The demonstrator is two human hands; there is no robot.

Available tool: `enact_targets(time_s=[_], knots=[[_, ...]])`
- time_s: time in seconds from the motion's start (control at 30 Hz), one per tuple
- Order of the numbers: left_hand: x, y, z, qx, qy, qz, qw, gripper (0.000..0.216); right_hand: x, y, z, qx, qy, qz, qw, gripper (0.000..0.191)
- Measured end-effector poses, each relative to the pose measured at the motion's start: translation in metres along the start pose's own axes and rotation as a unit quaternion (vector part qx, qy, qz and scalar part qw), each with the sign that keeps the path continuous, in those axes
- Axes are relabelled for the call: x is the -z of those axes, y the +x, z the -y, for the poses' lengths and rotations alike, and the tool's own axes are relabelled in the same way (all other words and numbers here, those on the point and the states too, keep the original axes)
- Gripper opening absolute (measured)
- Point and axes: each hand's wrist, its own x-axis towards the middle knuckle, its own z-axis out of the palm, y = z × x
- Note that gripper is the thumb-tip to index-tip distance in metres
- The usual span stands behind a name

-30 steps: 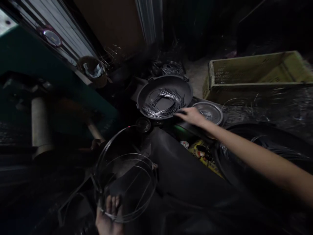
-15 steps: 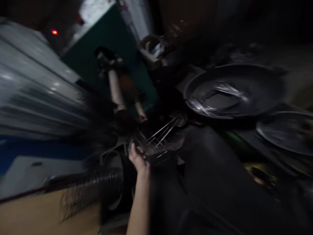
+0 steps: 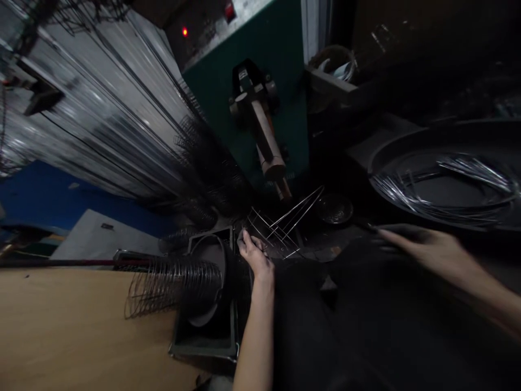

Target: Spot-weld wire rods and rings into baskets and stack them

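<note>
My left hand [image 3: 255, 252] is closed at the near left end of a bent wire frame [image 3: 285, 231], its fingers curled around the thin metal rods. The frame's long rods slant up to the right over a dark work surface. My right hand [image 3: 425, 248] is on the right, in front of a wide dark round tray [image 3: 391, 130] that holds bundles of shiny wire [image 3: 476, 168]. Its fingers are dark and blurred, so I cannot make out their grip. A small round dish [image 3: 334, 209] stands beyond the wire frame.
A green machine [image 3: 280, 60] with a thick pale electrode arm [image 3: 262, 130] stands ahead. At left, a row of wire rings [image 3: 175, 277] hangs by a dark metal box [image 3: 207, 353]. A tan board [image 3: 81, 326] lies at lower left. A round container [image 3: 334, 60] sits behind.
The view has swung, so the scene sits further right and the machine is clearer. My right hand has come into view on the right. My left hand stays by the wire frame.
</note>
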Motion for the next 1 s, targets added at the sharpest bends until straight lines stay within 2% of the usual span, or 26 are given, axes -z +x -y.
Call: enact_targets(time_s=[0.07,0.1,0.17,0.27,0.4,0.53,0.77,1.0], knots=[[0.001,0.002,0.001,0.006,-0.005,-0.003,1.0,0.041,-0.035,0.006,0.028,-0.083,0.191,0.048,0.977,0.01],[0.002,0.002,0.002,0.01,-0.009,-0.003,1.0,0.04,-0.051,0.012,0.042,-0.096,0.258,0.058,0.96,0.008],[0.004,0.004,0.004,0.016,-0.02,-0.002,1.0,0.039,-0.076,0.023,0.065,-0.088,0.336,0.062,0.936,0.01],[0.006,0.009,0.007,0.016,-0.033,-0.008,0.999,0.039,-0.095,0.03,0.082,-0.084,0.402,0.058,0.91,0.022],[0.006,0.019,0.008,-0.004,-0.017,-0.008,1.0,0.04,-0.098,0.03,0.088,-0.111,0.448,0.058,0.885,0.032],[0.004,0.027,0.007,-0.005,-0.008,-0.002,1.0,0.043,-0.099,0.031,0.092,-0.144,0.469,0.059,0.869,0.028],[0.001,0.028,0.005,0.014,0.004,-0.001,1.0,0.046,-0.099,0.028,0.102,-0.169,0.472,0.055,0.863,0.005],[-0.001,0.033,0.002,0.022,0.002,0.008,1.0,0.048,-0.102,0.03,0.106,-0.162,0.471,0.059,0.865,0.01]])
